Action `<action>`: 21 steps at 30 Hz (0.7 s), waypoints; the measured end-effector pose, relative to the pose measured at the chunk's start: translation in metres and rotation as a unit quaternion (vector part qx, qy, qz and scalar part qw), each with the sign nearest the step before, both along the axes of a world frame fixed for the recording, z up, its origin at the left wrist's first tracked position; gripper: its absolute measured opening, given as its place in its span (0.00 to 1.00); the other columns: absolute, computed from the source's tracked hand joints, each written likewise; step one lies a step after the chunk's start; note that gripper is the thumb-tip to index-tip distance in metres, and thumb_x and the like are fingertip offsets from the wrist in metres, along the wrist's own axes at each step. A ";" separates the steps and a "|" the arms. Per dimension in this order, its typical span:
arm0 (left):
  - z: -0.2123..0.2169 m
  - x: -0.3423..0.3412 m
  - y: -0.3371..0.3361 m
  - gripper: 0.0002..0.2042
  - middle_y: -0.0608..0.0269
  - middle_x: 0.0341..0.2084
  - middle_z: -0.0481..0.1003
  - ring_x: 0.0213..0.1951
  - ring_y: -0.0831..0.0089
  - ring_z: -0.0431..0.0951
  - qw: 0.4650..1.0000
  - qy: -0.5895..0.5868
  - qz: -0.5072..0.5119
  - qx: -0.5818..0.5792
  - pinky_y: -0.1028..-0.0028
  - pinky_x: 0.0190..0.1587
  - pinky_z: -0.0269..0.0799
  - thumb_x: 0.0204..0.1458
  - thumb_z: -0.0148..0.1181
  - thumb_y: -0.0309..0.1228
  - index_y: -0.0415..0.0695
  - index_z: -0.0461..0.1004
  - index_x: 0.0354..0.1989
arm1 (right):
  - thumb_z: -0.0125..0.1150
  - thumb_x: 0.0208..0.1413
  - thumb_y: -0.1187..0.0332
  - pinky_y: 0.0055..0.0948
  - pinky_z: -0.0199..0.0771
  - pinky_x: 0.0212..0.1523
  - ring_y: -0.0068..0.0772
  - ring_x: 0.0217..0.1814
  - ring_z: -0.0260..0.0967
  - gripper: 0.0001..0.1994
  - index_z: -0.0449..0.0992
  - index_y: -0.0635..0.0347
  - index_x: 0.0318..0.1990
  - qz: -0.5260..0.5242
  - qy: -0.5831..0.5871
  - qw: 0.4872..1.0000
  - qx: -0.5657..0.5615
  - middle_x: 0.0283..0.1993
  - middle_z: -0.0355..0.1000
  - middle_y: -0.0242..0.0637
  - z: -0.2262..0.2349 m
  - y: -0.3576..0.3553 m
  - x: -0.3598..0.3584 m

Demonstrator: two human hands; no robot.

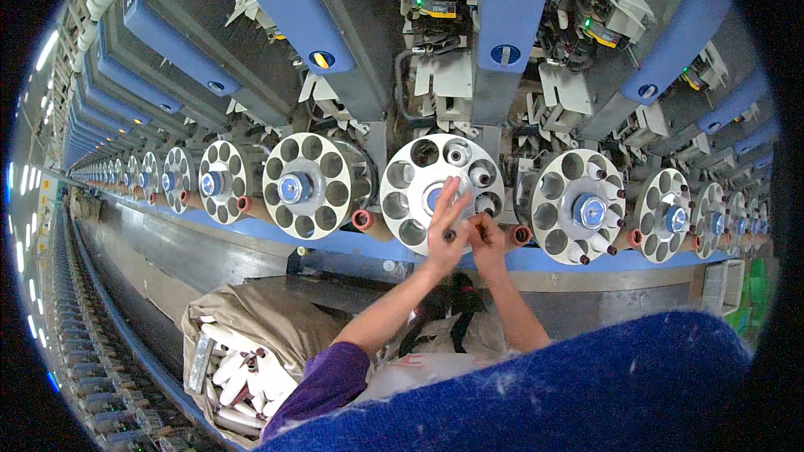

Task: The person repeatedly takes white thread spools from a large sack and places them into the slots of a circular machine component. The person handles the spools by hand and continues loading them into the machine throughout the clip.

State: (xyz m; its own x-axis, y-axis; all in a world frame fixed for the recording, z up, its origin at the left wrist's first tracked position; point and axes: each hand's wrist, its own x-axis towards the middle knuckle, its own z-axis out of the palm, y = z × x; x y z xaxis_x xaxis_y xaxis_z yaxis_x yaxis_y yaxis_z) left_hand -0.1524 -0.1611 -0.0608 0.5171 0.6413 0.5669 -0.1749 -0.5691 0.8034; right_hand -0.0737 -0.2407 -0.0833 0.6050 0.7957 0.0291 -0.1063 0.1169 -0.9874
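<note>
In front of a round white magazine [402,226] with a ring of holes, my left hand [444,230] has its upper fingers stretched upward. The dark end of a bobbin [450,235] shows against its palm; the rest is hidden by the hand. Close beside it, my right hand [487,244] is closed in a pinch. Whatever lies between its fingertips is too small to make out. Bobbins with dark tips, one of them a white yarn bobbin [480,177], sit in the magazine's upper right holes.
An open cloth sack [276,318] of white yarn bobbins [239,381] stands at lower left. Similar magazines line the machine, including one at left [272,169] and one at right [548,238]. Reddish tube ends [363,219] stick out between them. A green crate [758,285] is at far right.
</note>
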 end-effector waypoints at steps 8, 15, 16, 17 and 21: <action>0.012 -0.003 0.013 0.42 0.55 0.55 0.62 0.55 0.65 0.63 0.976 0.073 -0.093 -0.185 0.69 0.52 0.63 0.40 0.61 0.24 0.43 0.43 0.65 | 0.53 0.54 0.71 0.20 0.58 0.27 0.16 0.26 0.58 0.06 0.69 0.63 0.28 0.057 0.074 0.996 0.007 0.25 0.63 0.25 0.099 0.004 0.040; 0.023 -0.014 0.039 0.05 0.60 0.36 0.71 0.33 0.74 0.69 0.954 0.026 0.061 -0.293 0.74 0.36 0.67 0.44 0.63 0.29 0.42 0.77 0.28 | 0.57 0.50 0.72 0.20 0.65 0.29 0.18 0.31 0.64 0.04 0.73 0.64 0.32 0.217 -0.123 0.964 0.094 0.27 0.63 0.27 0.132 0.066 0.077; 0.017 -0.015 0.038 0.05 0.56 0.43 0.69 0.39 0.70 0.69 0.971 0.190 0.100 -0.110 0.69 0.41 0.66 0.42 0.64 0.27 0.42 0.78 0.28 | 0.60 0.47 0.71 0.25 0.68 0.31 0.25 0.30 0.68 0.06 0.73 0.65 0.31 0.233 -0.154 0.959 -0.049 0.26 0.66 0.33 0.117 0.076 0.072; 0.010 -0.016 0.034 0.08 0.54 0.54 0.60 0.50 0.59 0.62 0.930 0.349 0.111 0.031 0.62 0.49 0.60 0.37 0.65 0.25 0.42 0.79 0.29 | 0.60 0.46 0.69 0.27 0.69 0.32 0.30 0.29 0.69 0.08 0.74 0.63 0.32 0.249 -0.278 0.925 -0.068 0.26 0.68 0.37 0.101 0.082 0.068; -0.022 -0.037 -0.005 0.27 0.47 0.58 0.55 0.61 0.48 0.52 0.941 0.292 0.165 0.050 0.56 0.61 0.51 0.32 0.67 0.22 0.46 0.71 0.47 | 0.56 0.47 0.58 0.35 0.71 0.35 0.41 0.31 0.70 0.13 0.75 0.56 0.37 0.134 -0.386 0.891 -0.199 0.30 0.72 0.46 0.063 0.098 0.131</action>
